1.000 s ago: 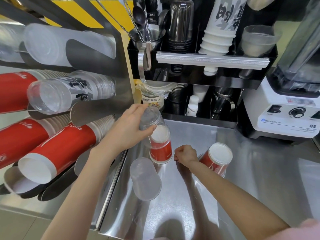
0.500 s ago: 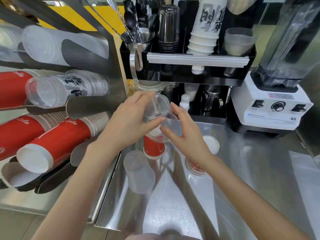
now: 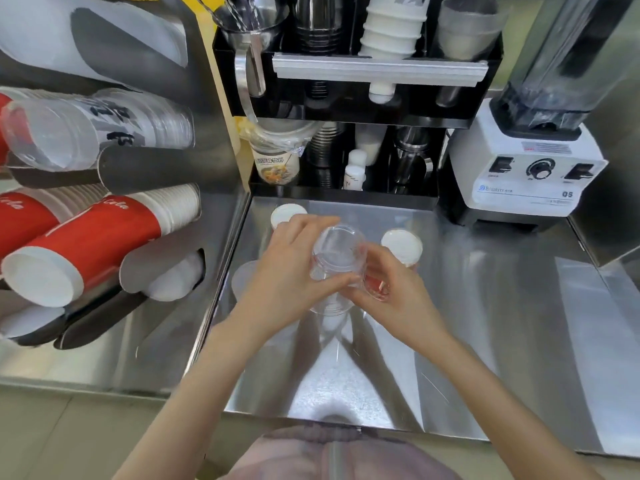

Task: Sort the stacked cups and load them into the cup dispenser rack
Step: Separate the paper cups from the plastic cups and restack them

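Steel counter (image 3: 485, 341), near edge bare. Above it both hands meet on a clear plastic cup (image 3: 337, 261), base up: left hand (image 3: 291, 271) wrapped around its left side, right hand (image 3: 398, 296) pinching the right side. Frosted cup (image 3: 242, 278) partly hidden behind the left hand. Two white-bottomed cups stand upside down beyond: one (image 3: 285, 214) back left, one (image 3: 403, 245) right. Cup dispenser rack (image 3: 214, 133) at left holds red and clear stacks. Blender (image 3: 530, 168) far right.

I read "Cola" in white script on the red paper cups (image 3: 93, 233) in my rack. Blender base (image 3: 530, 181): "Q5"; brand print too blurred to read.
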The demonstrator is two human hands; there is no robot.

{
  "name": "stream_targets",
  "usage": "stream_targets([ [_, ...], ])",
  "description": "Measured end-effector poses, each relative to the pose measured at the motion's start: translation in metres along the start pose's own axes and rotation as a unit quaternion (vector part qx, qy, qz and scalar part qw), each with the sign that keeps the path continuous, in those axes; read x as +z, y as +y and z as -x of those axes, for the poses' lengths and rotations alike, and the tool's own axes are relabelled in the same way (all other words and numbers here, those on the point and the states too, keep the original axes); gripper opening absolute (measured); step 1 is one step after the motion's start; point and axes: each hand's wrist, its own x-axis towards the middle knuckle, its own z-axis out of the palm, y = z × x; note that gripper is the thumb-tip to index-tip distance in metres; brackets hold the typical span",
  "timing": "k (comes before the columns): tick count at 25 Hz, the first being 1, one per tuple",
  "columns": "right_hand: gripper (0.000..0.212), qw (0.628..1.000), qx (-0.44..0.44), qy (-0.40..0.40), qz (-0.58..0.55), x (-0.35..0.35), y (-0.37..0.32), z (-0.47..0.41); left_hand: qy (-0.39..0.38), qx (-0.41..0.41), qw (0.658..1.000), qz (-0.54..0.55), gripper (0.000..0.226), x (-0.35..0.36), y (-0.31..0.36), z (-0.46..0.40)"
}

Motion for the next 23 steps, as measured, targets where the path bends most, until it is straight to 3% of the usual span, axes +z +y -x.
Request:
stream_targets([
  [10, 0.057, 0.992, 0.116, -0.021, 0.043, 0.006, 0.064, 0.046, -0.111, -0.048, 0.992, 0.021, 0.065, 0.069, -0.018, 0.032],
  [23, 0.057, 0.986, 0.144, -0.031, 0.073, 0.003, 0.075, 0.058, -0.163, -0.046, 0.986, -0.009, 0.066, 0.087, -0.021, 0.036],
])
